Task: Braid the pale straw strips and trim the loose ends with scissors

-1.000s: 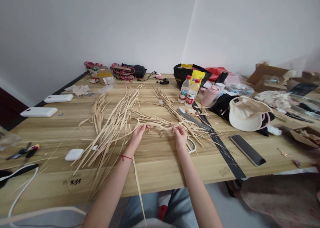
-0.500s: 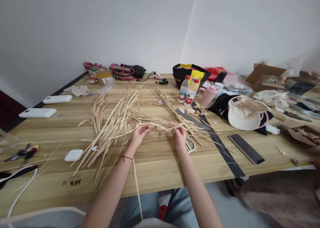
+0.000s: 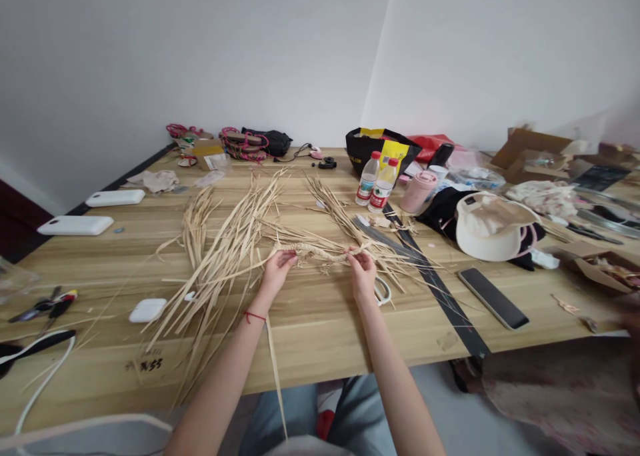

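Since the frame just before, the right hand [image 3: 362, 275] has shifted very slightly, its fingers settling differently, while the left hand [image 3: 278, 269] stays almost in place. Between them, the narrow, pale tan braided straw strip [image 3: 320, 252] is stretched roughly sideways above the wood-grained table [image 3: 320, 343], short ragged ends sticking out along its lower edge. The left hand's grip is a pinch of thumb and fingers on one end of the strip; the right hand's grip is pinched on the other end. A thin red cord bracelet [image 3: 255, 317] circles the left wrist, and a long flat straw strand [image 3: 273, 363] hangs beside it past the table's front edge.

Loose, pale tan straw lies around the work: a wide, fanned bundle [image 3: 235, 249] and a smaller bundle [image 3: 195, 226] to the left, and another bundle [image 3: 333, 203] beyond the right hand. A pale, loop-shaped handle [image 3: 384, 291] shows just beside the right hand, partly hidden by it. Farther right, a long black strip [image 3: 453, 309] runs across the table, with a dark, flat phone [image 3: 493, 298] near it. Two clear plastic bottles with red caps [image 3: 383, 188] stand upright beside a pink lidded cup [image 3: 419, 191].
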Motion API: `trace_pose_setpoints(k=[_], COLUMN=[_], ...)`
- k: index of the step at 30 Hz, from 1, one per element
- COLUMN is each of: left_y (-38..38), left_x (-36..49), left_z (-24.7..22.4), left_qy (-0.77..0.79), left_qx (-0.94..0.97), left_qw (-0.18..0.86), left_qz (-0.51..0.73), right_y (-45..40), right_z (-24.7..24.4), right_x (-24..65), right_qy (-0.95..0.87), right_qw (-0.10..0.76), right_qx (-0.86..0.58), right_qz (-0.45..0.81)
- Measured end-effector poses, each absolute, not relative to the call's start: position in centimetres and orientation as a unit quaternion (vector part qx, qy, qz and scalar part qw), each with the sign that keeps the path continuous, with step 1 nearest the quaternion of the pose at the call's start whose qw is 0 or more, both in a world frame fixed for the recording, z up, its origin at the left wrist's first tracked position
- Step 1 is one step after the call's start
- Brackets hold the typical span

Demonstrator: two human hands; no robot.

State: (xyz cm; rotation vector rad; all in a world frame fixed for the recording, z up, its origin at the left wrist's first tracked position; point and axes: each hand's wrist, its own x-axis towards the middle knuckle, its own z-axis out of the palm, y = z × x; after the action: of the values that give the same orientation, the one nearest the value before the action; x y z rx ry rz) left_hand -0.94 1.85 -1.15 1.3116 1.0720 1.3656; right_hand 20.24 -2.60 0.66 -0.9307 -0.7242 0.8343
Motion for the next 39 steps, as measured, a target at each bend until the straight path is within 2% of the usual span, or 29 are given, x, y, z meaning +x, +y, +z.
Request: trace_pose_setpoints(k=[8,20,29,34,39], left_y=[2.4,2.1,1.1,0.9,0.7], left_x=[-1.3,-1.2,-1.0,-0.8,-0.4], left_z=[-1.9,-1.4,0.6,0.8,1.0], left_qy=[0.467,0.478,0.448,0.439,0.418], left_qx=[0.506,0.506,0.463,0.436,0.41], left_qw=[0.462,0.445,0.491,0.5,0.531], left_qz=[0.559,0.564,0.586,0.606,0.612], right_y=[-2.6,-2.1,-1.9,-2.8,-2.9], right_z=[0.4,-0.7,-0.6,0.4,0.4], right_x=[19.5,20.1,20.9,20.2,20.2], right_qy=[-0.363,-0.312,-0.32,-0.37,-0.346], right_qw=[0.731,0.728,0.724,0.687,0.678], right_qx=[-0.427,-0.46,-0.466,-0.433,-0.417], right_qz=[0.389,0.401,0.395,0.451,0.497])
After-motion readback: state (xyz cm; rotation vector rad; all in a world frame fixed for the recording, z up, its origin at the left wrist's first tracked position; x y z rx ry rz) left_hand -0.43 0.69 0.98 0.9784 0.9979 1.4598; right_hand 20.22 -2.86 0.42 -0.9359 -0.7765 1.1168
